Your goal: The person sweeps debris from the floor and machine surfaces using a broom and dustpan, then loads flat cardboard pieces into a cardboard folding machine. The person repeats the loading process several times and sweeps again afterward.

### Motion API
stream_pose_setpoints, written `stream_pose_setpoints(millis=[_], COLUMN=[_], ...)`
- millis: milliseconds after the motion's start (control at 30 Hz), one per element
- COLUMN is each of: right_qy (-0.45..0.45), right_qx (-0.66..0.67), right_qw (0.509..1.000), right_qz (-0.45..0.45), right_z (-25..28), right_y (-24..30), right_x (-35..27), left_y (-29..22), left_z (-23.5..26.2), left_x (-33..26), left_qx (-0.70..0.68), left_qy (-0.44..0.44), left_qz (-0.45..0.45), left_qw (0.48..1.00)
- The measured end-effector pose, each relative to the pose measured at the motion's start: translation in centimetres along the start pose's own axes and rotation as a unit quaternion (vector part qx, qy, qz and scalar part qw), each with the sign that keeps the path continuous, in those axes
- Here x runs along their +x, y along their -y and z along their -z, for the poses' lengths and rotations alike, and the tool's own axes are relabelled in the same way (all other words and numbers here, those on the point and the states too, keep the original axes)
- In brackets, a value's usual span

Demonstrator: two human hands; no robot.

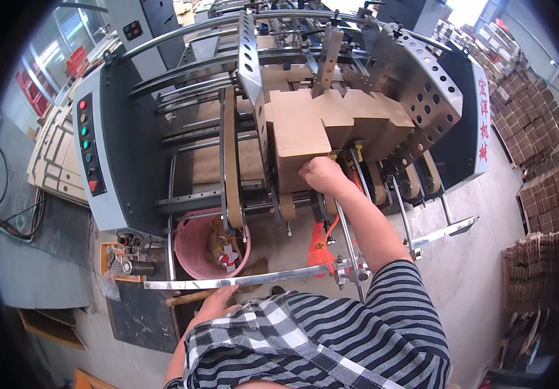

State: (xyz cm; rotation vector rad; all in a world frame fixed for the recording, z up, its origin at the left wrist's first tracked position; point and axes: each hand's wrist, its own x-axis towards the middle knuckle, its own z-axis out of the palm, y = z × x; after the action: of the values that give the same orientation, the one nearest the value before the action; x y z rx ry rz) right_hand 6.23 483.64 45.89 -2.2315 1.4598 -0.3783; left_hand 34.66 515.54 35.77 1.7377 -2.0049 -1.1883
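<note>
Two holed plates (249, 68) flank the card stack (300, 126) on the machine (120, 152), prob. to keep it square above the belts (287, 206). Our R hand (325, 175) is curled at the stack's lower front edge, maybe steadying it; can't tell if it's pinching any card. Our L hand (213, 308) is low, nr. the rail (279, 277), perhaps for support; its grip's unclear.

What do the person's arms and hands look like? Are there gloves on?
No gloves! The right hand and left hand are bare. The right forearm is bare too, below a short sleeve with dark and grey stripes. Black-and-white checked cloth hides where the left sleeve would be.
</note>
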Motion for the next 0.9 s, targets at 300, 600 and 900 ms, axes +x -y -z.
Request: stream_pose_setpoints(millis=[300,600,900], right_qy=[-0.047,-0.002,-0.075], right_qx=[-0.152,0.011,-0.242], right_qw=[0.986,0.997,0.946], right_qz=[-0.051,-0.072,-0.203], right_z=[5.8,4.6,12.9], right_y=[-6.9,-8.5,-18.8], right_x=[2.8,5.2,2.7], left_y=[2.2,2.3,1.2], left_z=[-1.1,-1.2,-1.3], left_x=[-0.8,-0.1,0.5], left_qx=[-0.067,-0.060,-0.028], left_qy=[0.001,-0.008,0.044], left_qz=[0.057,0.026,0.046], left_qw=[0.996,0.998,0.998])
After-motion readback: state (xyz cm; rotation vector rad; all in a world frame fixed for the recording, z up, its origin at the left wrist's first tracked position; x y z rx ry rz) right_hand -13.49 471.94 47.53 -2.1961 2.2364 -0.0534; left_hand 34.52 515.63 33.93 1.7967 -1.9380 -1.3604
